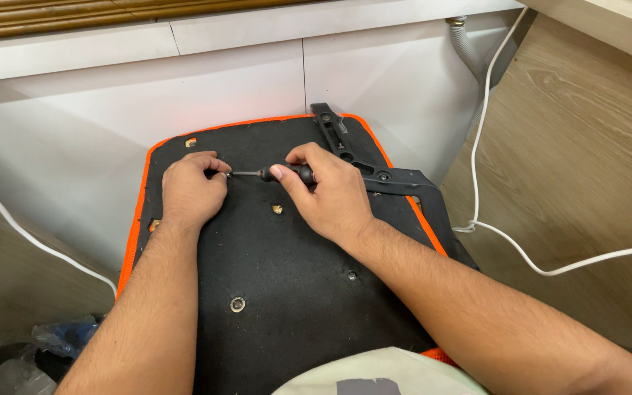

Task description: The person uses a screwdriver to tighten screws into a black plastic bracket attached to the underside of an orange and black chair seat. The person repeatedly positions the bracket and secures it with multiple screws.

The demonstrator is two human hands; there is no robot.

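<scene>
My right hand point(330, 194) clamps the screwdriver point(276, 173); my left hand point(190, 186) pinches its tip on the seat underside point(287, 292); best kept square.

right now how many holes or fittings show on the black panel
5: top-left corner, left edge, centre, lower middle, lower right. The hands may hide more.
</scene>
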